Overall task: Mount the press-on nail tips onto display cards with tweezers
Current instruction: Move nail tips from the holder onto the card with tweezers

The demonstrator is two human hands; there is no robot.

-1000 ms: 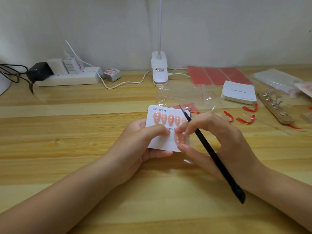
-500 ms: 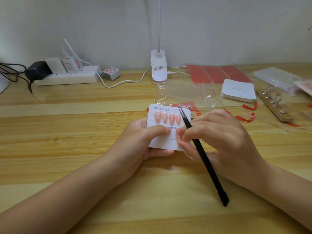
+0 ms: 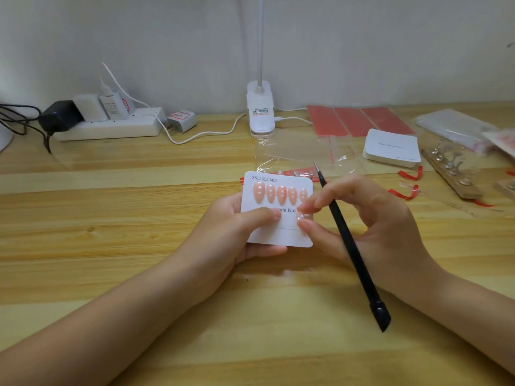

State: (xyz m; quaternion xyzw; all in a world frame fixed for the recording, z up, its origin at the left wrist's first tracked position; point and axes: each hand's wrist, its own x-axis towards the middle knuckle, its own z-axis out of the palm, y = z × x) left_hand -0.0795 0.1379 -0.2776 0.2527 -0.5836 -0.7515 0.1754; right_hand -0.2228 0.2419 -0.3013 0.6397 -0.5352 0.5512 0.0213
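Observation:
My left hand (image 3: 234, 232) holds a white display card (image 3: 278, 235) from its left side, thumb pressed across the middle. A row of several peach nail tips (image 3: 281, 194) with small pearls sits along the card's top. My right hand (image 3: 370, 227) carries black tweezers (image 3: 354, 252) tucked along the palm, their tip pointing up and away past the card's top right corner. The right forefinger and thumb pinch a peach nail tip (image 3: 301, 216) at the card's right edge, in the lower row.
Clear plastic bags (image 3: 301, 154), red adhesive sheets (image 3: 359, 121), a stack of white cards (image 3: 391, 147) and a wooden nail holder strip (image 3: 451, 174) lie at the back right. A clip lamp (image 3: 260, 112) and a power strip (image 3: 108, 129) with chargers stand along the wall.
My right hand has drawn back to the right, uncovering the card's right side and the fifth nail in the top row. The tweezers swung with it. The left hand keeps its hold.

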